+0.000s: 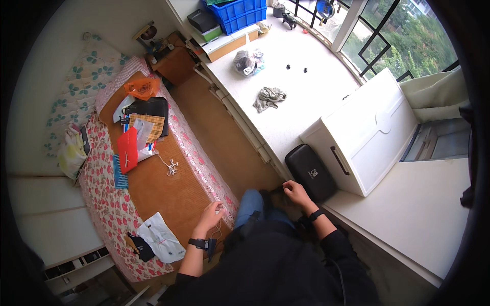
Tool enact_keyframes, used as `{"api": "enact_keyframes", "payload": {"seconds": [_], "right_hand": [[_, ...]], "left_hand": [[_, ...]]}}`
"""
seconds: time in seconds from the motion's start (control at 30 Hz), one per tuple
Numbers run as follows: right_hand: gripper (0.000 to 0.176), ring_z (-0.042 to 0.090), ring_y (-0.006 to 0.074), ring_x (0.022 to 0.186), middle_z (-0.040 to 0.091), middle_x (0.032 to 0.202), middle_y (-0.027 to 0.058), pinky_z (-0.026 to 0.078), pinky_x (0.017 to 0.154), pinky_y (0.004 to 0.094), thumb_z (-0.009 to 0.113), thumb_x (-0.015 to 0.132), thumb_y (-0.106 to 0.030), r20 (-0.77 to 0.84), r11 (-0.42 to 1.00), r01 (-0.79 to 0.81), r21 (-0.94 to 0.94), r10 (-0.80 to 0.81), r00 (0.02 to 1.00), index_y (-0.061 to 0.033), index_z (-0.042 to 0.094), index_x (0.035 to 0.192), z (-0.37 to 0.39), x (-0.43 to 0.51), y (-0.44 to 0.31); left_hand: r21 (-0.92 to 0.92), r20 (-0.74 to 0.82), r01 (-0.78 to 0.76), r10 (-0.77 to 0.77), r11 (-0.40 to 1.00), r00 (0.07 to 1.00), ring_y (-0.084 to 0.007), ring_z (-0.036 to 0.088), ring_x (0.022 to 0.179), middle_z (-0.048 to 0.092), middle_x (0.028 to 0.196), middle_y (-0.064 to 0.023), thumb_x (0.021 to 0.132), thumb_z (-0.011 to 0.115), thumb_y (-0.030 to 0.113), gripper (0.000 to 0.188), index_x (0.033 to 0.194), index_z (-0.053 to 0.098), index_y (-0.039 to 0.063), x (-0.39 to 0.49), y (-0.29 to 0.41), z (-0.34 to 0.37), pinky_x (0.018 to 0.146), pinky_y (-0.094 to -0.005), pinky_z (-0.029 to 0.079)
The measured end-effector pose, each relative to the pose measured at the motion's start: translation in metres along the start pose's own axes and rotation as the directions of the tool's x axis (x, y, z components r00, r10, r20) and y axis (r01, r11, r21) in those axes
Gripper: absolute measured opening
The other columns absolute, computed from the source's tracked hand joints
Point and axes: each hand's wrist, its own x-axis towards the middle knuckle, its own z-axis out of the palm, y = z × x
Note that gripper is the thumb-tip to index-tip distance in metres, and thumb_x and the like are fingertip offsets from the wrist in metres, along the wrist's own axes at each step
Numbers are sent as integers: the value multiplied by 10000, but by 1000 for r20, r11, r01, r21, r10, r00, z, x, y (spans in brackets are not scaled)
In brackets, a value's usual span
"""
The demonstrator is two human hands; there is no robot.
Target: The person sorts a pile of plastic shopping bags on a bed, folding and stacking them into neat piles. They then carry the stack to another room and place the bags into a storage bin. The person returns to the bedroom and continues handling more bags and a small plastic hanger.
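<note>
My left hand [210, 217] hangs over the near edge of the bed, its fingers loosely bent and nothing seen in it. A dark band circles that wrist. My right hand [298, 192] is beside a black Nintendo Switch carrying case [309, 172], with its fingers loosely curled and no held object visible. Whether it touches the case I cannot tell. The case lies closed at the edge of the white ledge [268, 130], against a white lidded storage box [367, 137]. A brown woven mat [168, 195] covers the bed on my left.
Bags, a red envelope [128, 150] and a white cord [172, 167] lie on the mat, with a white plastic bag [160, 239] nearer. A grey cloth [270, 98], a knotted plastic bag [249, 62] and blue crates [239, 15] occupy the ledge by the window. Brown floor [214, 130] runs between.
</note>
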Motion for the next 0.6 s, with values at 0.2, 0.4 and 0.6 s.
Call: {"api": "enact_keyframes", "payload": {"seconds": [0.2,0.4,0.6], "right_hand": [[270,700,235,970,723,1030,142,545,856,345,622,889,-109,-89,994,21,108,-11,996,13,653,1128,-11,14,-15],[268,699,214,951,725,1029,130,542,854,326,615,886,-94,-175,984,-62,168,91,980,18,653,1126,-10,60,-26],[248,682,167,870,714,1010,108,551,785,298,602,905,-76,-261,959,-203,196,251,932,29,638,1127,-1,123,-60]], "left_hand": [[-4,2,-86,86,996,996,-291,647,1043,653,1134,-187,910,659,240,414,1229,578,-11,55,43,-38,907,-377,512],[49,115,-218,212,975,971,-269,634,1055,631,1174,-142,924,640,272,411,1239,585,13,153,89,-85,915,-362,505],[96,178,-344,324,934,929,-267,653,1008,644,1123,-118,906,656,262,377,1214,597,53,285,122,-144,884,-375,525]]}}
